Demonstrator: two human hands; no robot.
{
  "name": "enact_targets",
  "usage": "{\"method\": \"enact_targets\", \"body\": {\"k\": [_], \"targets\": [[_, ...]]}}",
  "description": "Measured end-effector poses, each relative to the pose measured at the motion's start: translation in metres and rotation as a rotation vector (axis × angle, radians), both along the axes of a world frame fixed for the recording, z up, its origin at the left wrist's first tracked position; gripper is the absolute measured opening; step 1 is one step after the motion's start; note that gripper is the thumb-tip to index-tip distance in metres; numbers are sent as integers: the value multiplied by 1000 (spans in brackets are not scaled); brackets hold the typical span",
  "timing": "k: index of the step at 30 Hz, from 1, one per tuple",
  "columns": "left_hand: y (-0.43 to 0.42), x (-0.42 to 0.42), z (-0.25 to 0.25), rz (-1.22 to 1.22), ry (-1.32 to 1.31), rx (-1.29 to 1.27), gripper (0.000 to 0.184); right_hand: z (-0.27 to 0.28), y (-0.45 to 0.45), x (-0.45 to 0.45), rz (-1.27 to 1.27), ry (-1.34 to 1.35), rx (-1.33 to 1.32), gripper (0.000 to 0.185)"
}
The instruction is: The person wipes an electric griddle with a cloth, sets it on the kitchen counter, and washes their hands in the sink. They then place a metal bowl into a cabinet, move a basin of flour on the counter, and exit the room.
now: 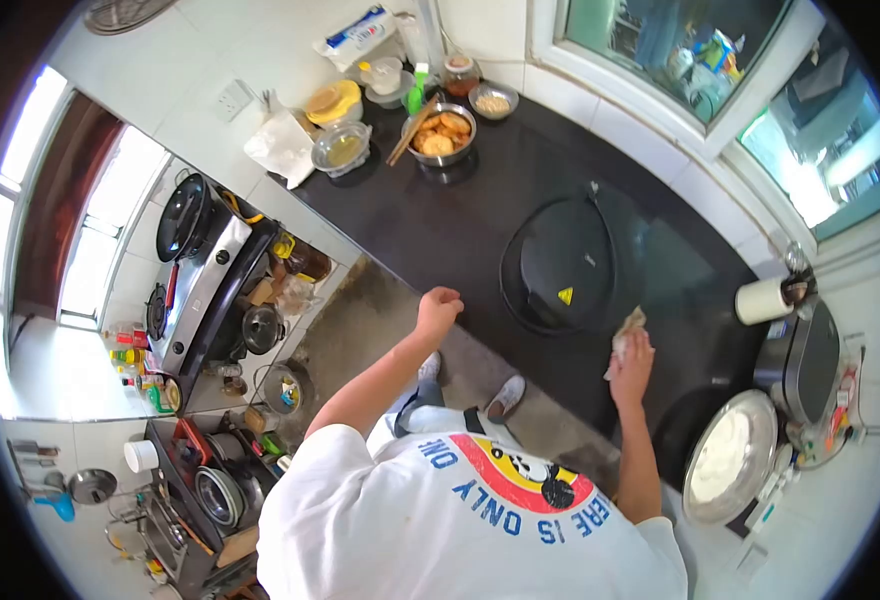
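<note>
My right hand (632,368) presses a crumpled pale cloth (628,328) onto the dark countertop (480,235). The cloth sticks out beyond the fingertips and to the side, while the rest is hidden under the hand. My left hand (440,312) hangs at the counter's front edge, its fingers curled in with nothing visible in them. Between and beyond the two hands lies a flat, round black appliance (565,265) with a yellow warning sticker. Its black cord (507,290) loops around it on the counter.
Fried food fills a metal bowl (442,140) with chopsticks across its rim. More bowls and a jar (460,72) stand behind. At right are a large basin (730,460) holding white stuff, a paper roll (763,300) and a dark appliance (805,360). A stove (200,300) stands left.
</note>
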State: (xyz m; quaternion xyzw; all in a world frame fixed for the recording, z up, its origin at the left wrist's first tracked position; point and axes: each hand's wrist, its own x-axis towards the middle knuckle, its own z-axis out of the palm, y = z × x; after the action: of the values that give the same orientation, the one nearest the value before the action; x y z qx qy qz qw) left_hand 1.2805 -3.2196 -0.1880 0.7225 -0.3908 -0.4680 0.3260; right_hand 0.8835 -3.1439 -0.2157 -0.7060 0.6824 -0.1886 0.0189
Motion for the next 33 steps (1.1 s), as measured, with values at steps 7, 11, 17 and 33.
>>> {"method": "enact_targets", "body": {"k": [7,11,17,33], "targets": [[24,60,-1,-25,108,48,29,15,64,139,223,-108,37,60],[35,120,-4,-8,171,39,28,15,11,249,248,-64,65,61],[41,203,-15,91,297,39,28,14,-98,381,269,-193,-80,54],[21,222,-30,184,531,81,20,117,-159,212,103,-292,-153,40]]}}
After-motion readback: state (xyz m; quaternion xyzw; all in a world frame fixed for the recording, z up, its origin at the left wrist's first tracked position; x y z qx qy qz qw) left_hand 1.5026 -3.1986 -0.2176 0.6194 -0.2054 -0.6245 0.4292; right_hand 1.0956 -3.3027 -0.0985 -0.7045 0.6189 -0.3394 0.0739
